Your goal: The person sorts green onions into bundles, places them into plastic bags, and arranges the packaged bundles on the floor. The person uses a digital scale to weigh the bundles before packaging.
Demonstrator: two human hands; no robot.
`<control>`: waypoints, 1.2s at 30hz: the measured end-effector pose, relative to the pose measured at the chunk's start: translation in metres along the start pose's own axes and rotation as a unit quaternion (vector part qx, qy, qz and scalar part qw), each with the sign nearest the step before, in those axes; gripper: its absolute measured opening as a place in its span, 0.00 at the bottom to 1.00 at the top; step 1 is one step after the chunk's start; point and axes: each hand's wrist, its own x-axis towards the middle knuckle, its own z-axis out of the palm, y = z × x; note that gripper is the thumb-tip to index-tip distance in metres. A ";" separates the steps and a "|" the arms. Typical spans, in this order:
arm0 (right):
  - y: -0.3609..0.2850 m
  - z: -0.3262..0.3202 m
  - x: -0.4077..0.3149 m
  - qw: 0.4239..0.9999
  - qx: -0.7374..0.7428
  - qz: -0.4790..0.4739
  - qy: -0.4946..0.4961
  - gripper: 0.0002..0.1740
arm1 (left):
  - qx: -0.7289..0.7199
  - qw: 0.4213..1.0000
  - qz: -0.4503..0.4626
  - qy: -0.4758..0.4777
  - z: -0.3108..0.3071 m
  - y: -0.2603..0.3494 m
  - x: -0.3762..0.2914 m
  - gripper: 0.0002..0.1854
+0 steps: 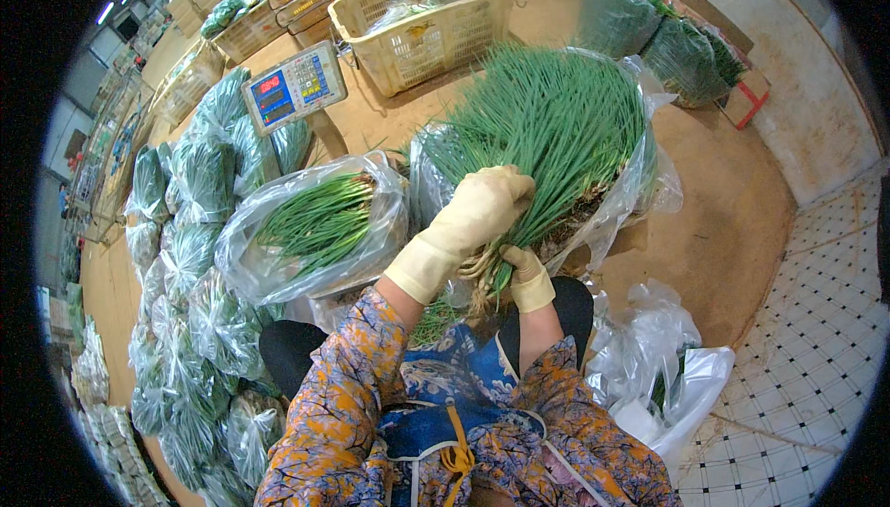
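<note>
A large heap of green onions (pixel 556 111) lies in an opened clear plastic bag (pixel 643 159) in front of me. My left hand (pixel 487 204), in a cream rubber glove, is closed around the green leaves of a bunch at the heap's near edge. Lower down, my right hand (pixel 525 267), gloved alike, grips the same bunch (pixel 497 267) close to its white root ends. To the left, another open clear bag (pixel 243 264) holds green onions (pixel 316 222), lying next to the digital scale's display (pixel 294 86).
Filled plastic bags of greens (pixel 201 180) are piled along the left. A yellowish plastic crate (pixel 424 34) stands beyond the scale. Filled bags (pixel 688 62) sit at the upper right by a low wall (pixel 758 55). Loose clear bags (pixel 653 340) lie near my right knee.
</note>
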 end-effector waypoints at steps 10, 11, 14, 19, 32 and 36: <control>-0.009 0.034 -0.019 0.998 0.062 -0.004 -0.016 0.31 | -0.233 0.949 -0.201 0.065 -0.006 -0.009 -0.027 0.10; -0.008 0.032 -0.019 0.998 0.060 0.011 -0.021 0.31 | -0.244 0.942 -0.221 0.071 -0.007 -0.009 -0.030 0.10; -0.010 0.034 -0.021 0.997 0.066 0.021 -0.031 0.30 | -0.338 0.920 -0.185 0.071 -0.009 -0.005 -0.035 0.11; 0.000 0.005 -0.017 0.999 0.033 0.039 -0.018 0.30 | -0.120 0.989 -0.045 0.077 -0.013 0.004 -0.028 0.19; -0.008 0.036 -0.021 0.998 0.045 0.051 0.011 0.33 | -0.180 0.971 -0.123 0.093 -0.013 -0.006 -0.047 0.09; -0.007 0.035 -0.019 0.998 0.034 0.054 -0.002 0.34 | -0.297 0.937 -0.167 0.077 -0.012 -0.001 -0.043 0.10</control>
